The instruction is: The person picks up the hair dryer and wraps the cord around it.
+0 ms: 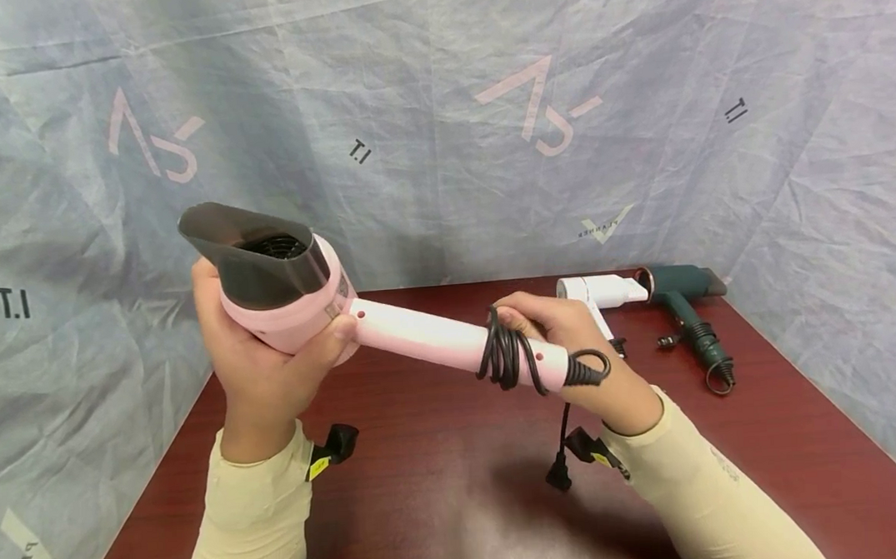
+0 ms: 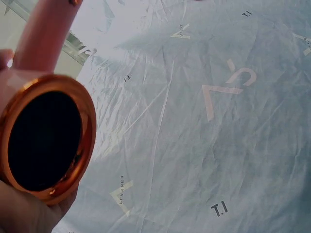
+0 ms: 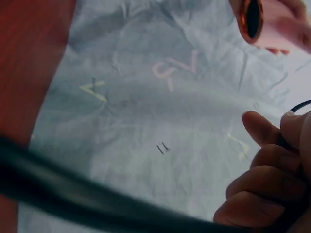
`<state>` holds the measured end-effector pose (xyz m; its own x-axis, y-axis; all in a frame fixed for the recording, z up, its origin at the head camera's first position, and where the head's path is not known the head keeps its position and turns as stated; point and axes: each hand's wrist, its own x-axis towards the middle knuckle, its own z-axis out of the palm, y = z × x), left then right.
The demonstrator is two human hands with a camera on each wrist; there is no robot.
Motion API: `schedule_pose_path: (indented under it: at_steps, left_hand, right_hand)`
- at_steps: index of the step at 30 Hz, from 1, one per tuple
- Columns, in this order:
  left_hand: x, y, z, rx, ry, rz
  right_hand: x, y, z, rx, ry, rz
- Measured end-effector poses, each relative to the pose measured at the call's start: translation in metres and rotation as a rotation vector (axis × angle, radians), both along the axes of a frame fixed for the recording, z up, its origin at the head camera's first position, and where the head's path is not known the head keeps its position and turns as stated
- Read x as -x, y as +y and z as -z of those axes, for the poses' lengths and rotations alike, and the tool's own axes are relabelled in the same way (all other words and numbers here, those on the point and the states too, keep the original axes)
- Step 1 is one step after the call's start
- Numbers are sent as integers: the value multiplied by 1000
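Observation:
A pink hair dryer (image 1: 428, 334) with a dark nozzle (image 1: 268, 279) is held up over the table, its handle slanting down to the right. My left hand (image 1: 253, 375) grips the round head, thumb by the handle joint. In the left wrist view the copper-coloured rear ring (image 2: 89, 141) faces the camera. Black cord (image 1: 506, 356) is wound in loops around the handle's lower end. Behind that end, my right hand (image 1: 570, 328) holds the cord; curled fingers (image 3: 257, 189) show in the right wrist view. The plug (image 1: 558, 473) hangs below.
On the dark red table (image 1: 425, 447), a white hair dryer (image 1: 602, 291) and a dark green hair dryer (image 1: 681, 284) lie at the back right. A grey printed cloth (image 1: 429, 188) hangs behind and along the sides.

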<state>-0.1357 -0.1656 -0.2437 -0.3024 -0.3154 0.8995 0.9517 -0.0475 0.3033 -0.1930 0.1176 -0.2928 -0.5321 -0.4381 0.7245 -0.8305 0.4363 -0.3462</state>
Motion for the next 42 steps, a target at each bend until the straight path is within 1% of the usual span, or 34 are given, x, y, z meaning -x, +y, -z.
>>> schedule_pose_path:
  at_steps: [2,4,6,9,10,11,13,17,19,26,28,33,35,37,42]
  left_hand:
    - [0,1,-2,-21,-2,-34]
    - [-1,2,-3,-45,-5,-63]
    - [-2,3,-4,-74,-11,-78]
    - [-2,5,-6,-118,-7,-61]
    - [-1,6,-6,-132,-4,-50]
    - [0,6,-7,-143,-1,-42]
    - [1,7,-8,-160,9,-21]
    - [2,9,-9,-179,15,-24]
    - [3,9,-9,-188,13,-35]
    - [5,12,-9,-225,5,-31]
    - [5,12,-9,-233,3,-41]
    - [5,10,-8,-238,-6,-101]
    - [5,9,-8,-236,-12,-121]
    - [6,10,-8,-239,-10,-126]
    - [9,11,-8,-255,1,-110]
  right_hand:
    - [-2,-5,4,-63,-44,16]
    - [-5,-8,6,-98,-97,61]
    - [-10,-9,8,-134,-197,125]
    - [-14,-10,7,-139,-260,131]
    - [-14,-10,7,-149,-262,121]
    - [-14,-11,6,-151,-247,103]
    - [-12,-13,6,-148,-161,44]
    - [-11,-14,7,-132,-101,-2]
    - [-11,-15,6,-128,-106,-7]
    - [-13,-16,4,-128,-133,8]
    - [-13,-17,4,-123,-136,6]
    - [-14,-19,5,-124,-118,-1]
    - [-16,-19,5,-132,-108,6]
    - [-19,-19,4,-146,-106,19]
    - [-29,-20,4,-179,-79,58]
